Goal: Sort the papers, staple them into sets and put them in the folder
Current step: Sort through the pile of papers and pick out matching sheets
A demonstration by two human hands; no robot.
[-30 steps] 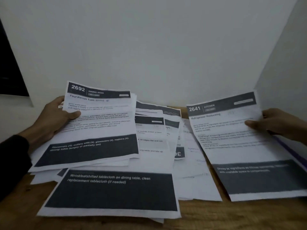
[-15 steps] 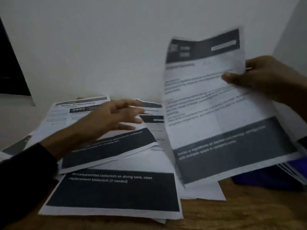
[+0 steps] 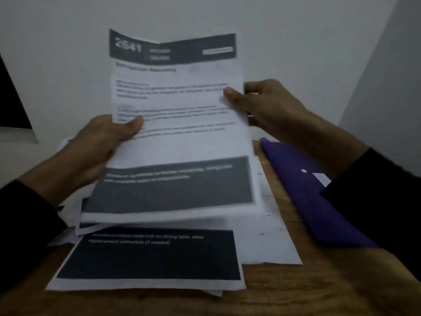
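A printed sheet numbered 2641 (image 3: 180,142) with dark header and footer bands is held up in front of me, above the pile. My left hand (image 3: 102,147) grips its left edge, thumb on the front. My right hand (image 3: 264,106) pinches its right edge with the thumb on the text. Beneath it lies a loose pile of papers (image 3: 150,258) on the wooden table (image 3: 296,290); the top visible sheet reads about a wrinkled tablecloth. A purple folder (image 3: 305,197) lies flat to the right of the pile, partly under my right sleeve. No stapler shows.
A white wall stands close behind the table and another closes the right side. A dark panel sits at the far left edge. Bare wood shows along the table's front and front right.
My right hand carried sheet 2641 from the right side up to the centre. My left hand left the pile's sheet 2692 and took hold of sheet 2641's left edge. The purple folder came into view.
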